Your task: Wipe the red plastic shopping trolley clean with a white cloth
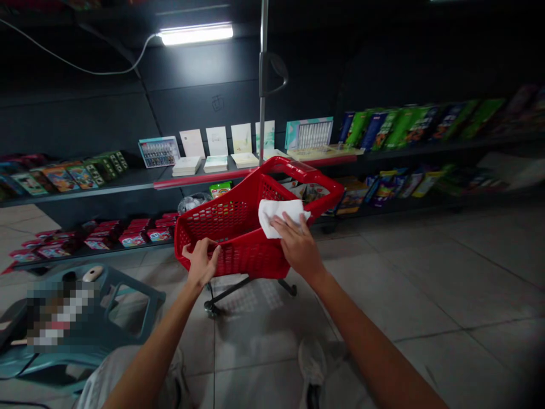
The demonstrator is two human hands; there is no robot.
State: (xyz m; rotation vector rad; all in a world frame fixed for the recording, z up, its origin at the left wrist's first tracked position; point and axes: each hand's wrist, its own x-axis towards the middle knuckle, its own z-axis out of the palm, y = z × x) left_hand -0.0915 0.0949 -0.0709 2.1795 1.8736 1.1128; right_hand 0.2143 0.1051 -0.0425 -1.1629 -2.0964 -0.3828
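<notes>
A red plastic shopping cart (238, 218) stands before me, its handle (323, 184) pointing to the right. My left hand (202, 261) grips the near rim of the basket toward its left end, fingers curled over the edge. Farther right, a folded white cloth (272, 211) lies over the near rim close to the handle. My right hand (298, 241) holds this cloth, pressing it against the rim with the fingers. Part of the cloth is hidden under those fingers.
Behind the cart runs a dark shelf with books (216, 150), green and blue packs (395, 125) and small boxes (80, 173). Red boxes (136, 232) line the lower shelf. A grey-blue plastic stool (123, 335) with items on it stands at left. A metal pole (263, 34) rises behind the cart.
</notes>
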